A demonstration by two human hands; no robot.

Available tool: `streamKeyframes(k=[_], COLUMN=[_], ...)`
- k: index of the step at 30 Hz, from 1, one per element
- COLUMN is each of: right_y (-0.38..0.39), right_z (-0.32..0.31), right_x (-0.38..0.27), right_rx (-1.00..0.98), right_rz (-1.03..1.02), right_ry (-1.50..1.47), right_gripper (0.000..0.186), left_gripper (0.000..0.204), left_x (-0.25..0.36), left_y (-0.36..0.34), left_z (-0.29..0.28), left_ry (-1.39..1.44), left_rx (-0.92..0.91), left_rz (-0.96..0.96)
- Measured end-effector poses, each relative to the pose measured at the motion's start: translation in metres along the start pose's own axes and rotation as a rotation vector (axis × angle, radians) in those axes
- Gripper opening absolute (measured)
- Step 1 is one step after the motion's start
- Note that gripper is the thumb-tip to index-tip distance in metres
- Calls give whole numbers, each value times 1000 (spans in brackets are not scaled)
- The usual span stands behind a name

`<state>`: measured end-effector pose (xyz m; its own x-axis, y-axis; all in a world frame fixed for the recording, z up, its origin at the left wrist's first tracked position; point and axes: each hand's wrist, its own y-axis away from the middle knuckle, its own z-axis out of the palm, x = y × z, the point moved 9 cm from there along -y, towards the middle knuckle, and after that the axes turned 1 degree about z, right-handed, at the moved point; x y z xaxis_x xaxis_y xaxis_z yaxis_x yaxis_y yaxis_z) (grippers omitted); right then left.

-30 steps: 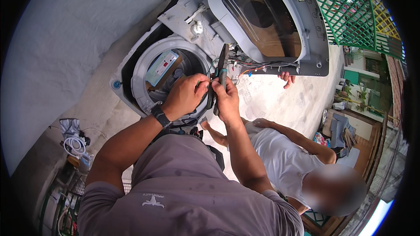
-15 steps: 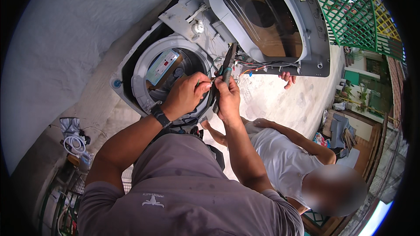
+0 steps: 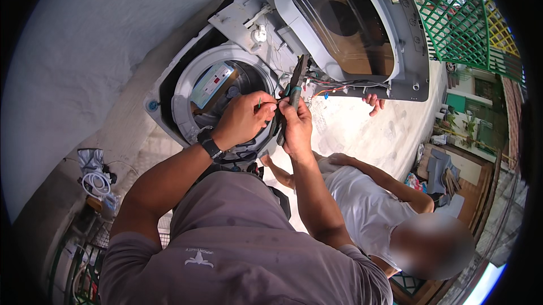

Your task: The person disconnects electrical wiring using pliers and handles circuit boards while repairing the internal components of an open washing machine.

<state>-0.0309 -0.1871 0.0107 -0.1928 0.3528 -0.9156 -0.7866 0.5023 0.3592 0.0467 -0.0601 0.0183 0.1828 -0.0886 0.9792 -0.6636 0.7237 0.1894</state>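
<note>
My right hand (image 3: 296, 128) is wrapped round the dark pliers (image 3: 297, 81), whose handles are black and teal and whose jaws point away from me. Close on its left, my left hand (image 3: 244, 117) pinches a thin wire (image 3: 259, 103); a short green bit of it sticks up by the fingers. Both hands are almost touching above the rim of the washing machine tub (image 3: 182, 93). Just beyond the pliers, a bundle of coloured wires (image 3: 339, 86) runs along the underside of the raised washer top panel (image 3: 408, 73). The wire's far end is too small to follow.
A labelled card (image 3: 212, 85) lies in the tub opening. On the right, a co-worker in a white shirt (image 3: 362, 203) sits close by, one hand (image 3: 374, 103) at the panel's edge. A grey wall (image 3: 102, 39) stands left; a coiled white hose (image 3: 96, 184) hangs lower left.
My left hand has turned slightly, and the green bit of wire now shows more clearly above its fingers. My right hand keeps hold of the pliers in nearly the same place.
</note>
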Motion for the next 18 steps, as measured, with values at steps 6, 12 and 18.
streamKeyframes(k=[6, 12, 18], right_y=[-1, 31, 70], right_z=[-8, -21, -10], right_x=[-2, -7, 15], right_rx=[-16, -92, -201], right_rz=[-85, 14, 313], right_ry=[245, 514, 438], right_gripper=[9, 19, 26], left_gripper=[20, 16, 9], left_x=[-11, 17, 19], left_y=[-2, 1, 4], left_z=[-1, -17, -14], left_ry=[134, -259, -344], left_rx=[27, 156, 252], left_rz=[-10, 235, 370])
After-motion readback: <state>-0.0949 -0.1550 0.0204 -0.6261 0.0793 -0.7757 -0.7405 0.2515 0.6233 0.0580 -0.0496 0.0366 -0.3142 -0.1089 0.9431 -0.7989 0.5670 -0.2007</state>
